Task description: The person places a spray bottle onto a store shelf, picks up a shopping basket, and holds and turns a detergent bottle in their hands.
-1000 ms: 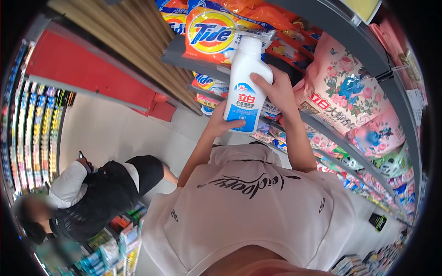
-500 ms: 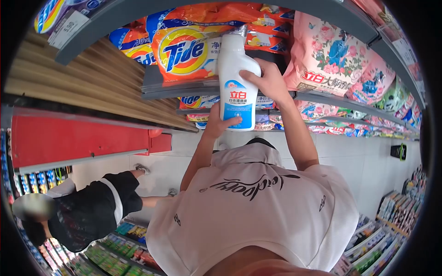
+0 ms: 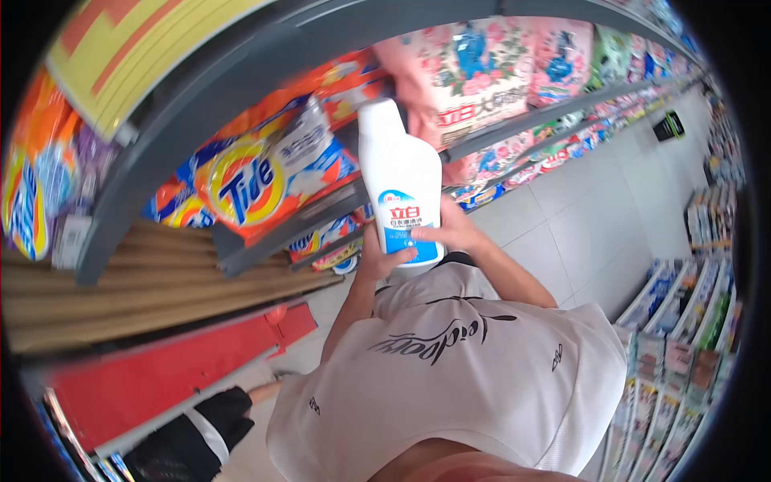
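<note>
A white bleach bottle (image 3: pixel 405 173) with a blue and red label stands nearly upright between my hands, cap end up and leaning slightly left. My left hand (image 3: pixel 381 255) is wrapped round its lower left side, the thumb lying across the label. On the lower right side my right hand (image 3: pixel 452 226) grips it, thumb on the front; the other fingers are hidden behind. Behind the bottle, orange Tide detergent bags (image 3: pixel 249 189) and pink detergent bags (image 3: pixel 474 76) sit on the shelf.
A grey shelf edge (image 3: pixel 321 28) arches across the top. At left are wooden slats (image 3: pixel 161 297) and a red panel (image 3: pixel 161 377). Another person (image 3: pixel 189 438) in black is at lower left. More stocked shelves (image 3: pixel 683 313) line the right, beyond the tiled floor (image 3: pixel 554 233).
My right hand has slid from the bottle's upper right side down to its lower part. The bottle sits lower in view. My view has turned, so the shelves appear tilted.
</note>
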Tool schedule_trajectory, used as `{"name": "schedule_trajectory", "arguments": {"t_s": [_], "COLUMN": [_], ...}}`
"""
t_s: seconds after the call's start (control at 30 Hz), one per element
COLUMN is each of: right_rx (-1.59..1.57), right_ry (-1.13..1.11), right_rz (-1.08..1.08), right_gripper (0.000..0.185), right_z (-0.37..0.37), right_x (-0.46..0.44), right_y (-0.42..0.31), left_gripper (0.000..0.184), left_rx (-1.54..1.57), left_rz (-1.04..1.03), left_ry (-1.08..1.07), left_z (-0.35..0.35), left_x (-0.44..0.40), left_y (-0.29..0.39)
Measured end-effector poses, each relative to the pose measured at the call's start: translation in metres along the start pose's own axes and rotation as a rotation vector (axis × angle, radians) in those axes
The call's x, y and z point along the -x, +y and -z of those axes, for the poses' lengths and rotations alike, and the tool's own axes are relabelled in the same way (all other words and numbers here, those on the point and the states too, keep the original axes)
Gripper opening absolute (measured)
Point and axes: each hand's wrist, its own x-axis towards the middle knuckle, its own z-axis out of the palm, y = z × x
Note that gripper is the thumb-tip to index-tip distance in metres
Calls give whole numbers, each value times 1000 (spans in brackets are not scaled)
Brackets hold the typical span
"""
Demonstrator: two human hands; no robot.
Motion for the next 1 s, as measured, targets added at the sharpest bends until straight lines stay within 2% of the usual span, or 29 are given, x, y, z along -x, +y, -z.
{"name": "schedule_trajectory", "arguments": {"t_s": [0.07, 0.17, 0.2, 0.23, 0.3, 0.33, 0.4, 0.43, 0.5, 0.57, 0.6, 0.63, 0.67, 0.73, 0.77, 0.83, 0.93, 1.0], "right_rx": [-186, -244, -276, -271, -374, -361, -442, -432, -465, -448, -494, -540, -553, -511, -481, -490, -423, -399], "right_ry": [117, 279, 336, 363, 424, 455, 502, 531, 580, 608, 609, 609, 627, 682, 716, 725, 761, 790], "right_rz": [-59, 21, 12, 20, -12, 2, 20, 34, 73, 69, 81, 94, 112, 93, 78, 139, 204, 229], "right_gripper": [46, 44, 43, 43, 45, 45, 46, 46, 46, 48, 48, 49, 49, 52, 54, 50, 50, 51], "right_z": [2, 21, 28, 35, 50, 59, 76, 84, 99, 118, 126, 134, 142, 159, 167, 191, 224, 244], "right_x": [20, 38, 45, 53, 65, 72, 86, 92, 105, 120, 125, 129, 135, 146, 153, 171, 195, 210], "right_y": [13, 13, 14, 13, 0, -2, -3, -5, -6, -6, -10, -13, -18, -27, -28, -24, -24, -25], "left_gripper": [68, 66, 51, 51, 34, 34, 28, 28, 29, 28, 20, 38, 40, 44, 44, 35, 31, 28], "left_rx": [-25, -70, -150, -145, -922, -914, -874, -864, -423, -81, 395, 493, 927, 833, 865, 999, 1072, 1062], "left_rz": [26, 62, 30, 35, 31, 15, -134, -146, -669, -1157, -1069, -979, -1215, -1219, -1201, -1001, -1001, -1008], "left_ry": [-92, -256, -256, -284, -471, -504, -196, -227, -258, -765, -485, -414, -588, -916, -912, -992, -1152, -1136], "left_z": [-11, -31, -42, -48, -62, -75, -104, -119, -147, -151, -194, -220, -249, -290, -307, -342, -381, -403], "left_x": [-7, -26, -33, -40, -60, -67, -73, -76, -83, -108, -91, -81, -101, -117, -121, -129, -150, -154], "left_y": [-7, -3, 3, 13, 47, 60, 82, 91, 103, 113, 125, 149, 151, 187, 187, 178, 153, 143]}}
